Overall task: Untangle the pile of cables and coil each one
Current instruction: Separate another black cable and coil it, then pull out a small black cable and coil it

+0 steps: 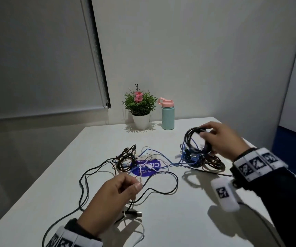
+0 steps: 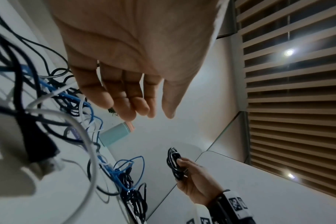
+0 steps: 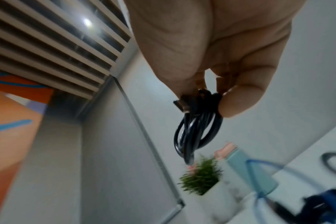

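A tangle of blue, white, black and brown cables (image 1: pixel 126 158) lies across the middle of the white table (image 1: pixel 170 221). My left hand (image 1: pixel 120 191) hovers over its near side; in the left wrist view this hand (image 2: pixel 136 75) has relaxed fingers and holds nothing. My right hand (image 1: pixel 222 139) is raised at the right and pinches a coiled black cable (image 1: pixel 190 133) between thumb and fingers (image 3: pixel 238 100). The coil (image 3: pixel 197 128) hangs below the fingertips. Under it sits a second heap of blue and brown cables (image 1: pixel 204 160).
A potted plant (image 1: pixel 140 107) and a mint bottle with a pink lid (image 1: pixel 167 115) stand at the table's back edge. A purple sticker (image 1: pixel 145 168) lies under the tangle. A black USB plug (image 1: pixel 136 213) rests near my left wrist. The wall is close behind.
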The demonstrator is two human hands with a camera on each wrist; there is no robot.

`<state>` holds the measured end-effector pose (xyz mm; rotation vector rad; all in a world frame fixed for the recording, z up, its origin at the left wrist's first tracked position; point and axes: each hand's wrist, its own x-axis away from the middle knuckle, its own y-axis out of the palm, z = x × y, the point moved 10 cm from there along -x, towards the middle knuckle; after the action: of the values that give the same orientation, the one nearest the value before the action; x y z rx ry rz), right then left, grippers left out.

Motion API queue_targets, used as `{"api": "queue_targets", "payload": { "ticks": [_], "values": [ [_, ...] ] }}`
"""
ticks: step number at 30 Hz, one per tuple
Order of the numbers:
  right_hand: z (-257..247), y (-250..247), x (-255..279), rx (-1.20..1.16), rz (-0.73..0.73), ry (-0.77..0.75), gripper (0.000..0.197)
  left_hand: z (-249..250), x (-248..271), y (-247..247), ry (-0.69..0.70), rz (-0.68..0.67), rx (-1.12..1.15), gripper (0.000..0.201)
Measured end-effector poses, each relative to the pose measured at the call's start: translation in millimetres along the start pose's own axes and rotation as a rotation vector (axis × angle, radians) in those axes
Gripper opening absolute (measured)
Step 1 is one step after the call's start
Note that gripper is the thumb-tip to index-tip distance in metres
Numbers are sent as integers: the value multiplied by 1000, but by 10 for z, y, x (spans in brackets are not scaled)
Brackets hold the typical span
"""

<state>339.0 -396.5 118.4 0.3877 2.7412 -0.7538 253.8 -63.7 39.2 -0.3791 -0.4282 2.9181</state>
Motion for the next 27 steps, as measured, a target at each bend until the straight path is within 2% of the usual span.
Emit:
{"api": "queue_targets", "payload": {
  "ticks": [4,7,10,11,13,19,23,25,27],
  "values": [
    [522,-216,-398,146,-12,219,20,-187,-19,32,-58,0,37,10],
    [829,-61,-381,270,-146,356,36,-304,-43,12,-104,12,88,10],
    [952,124,-244,567,-339,312,83,-380,-54,-27,-118,30,135,10],
    [964,178,-210,642,-385,274,93,-404,-58,-29,-127,34,145,11],
    [963,272,-183,706,-421,218,101,-425,-64,-20,-138,39,163,14],
    [929,447,-415,865,-393,182,94,-386,-53,-3,-132,45,189,16],
    [853,526,-472,880,-329,150,76,-383,-39,-52,-165,80,243,18],
    [752,506,-363,982,-296,153,67,-393,-38,-93,-181,107,276,17],
    [418,578,-208,1052,-232,3,57,-409,-37,-146,-193,152,292,12]
  ]
}}
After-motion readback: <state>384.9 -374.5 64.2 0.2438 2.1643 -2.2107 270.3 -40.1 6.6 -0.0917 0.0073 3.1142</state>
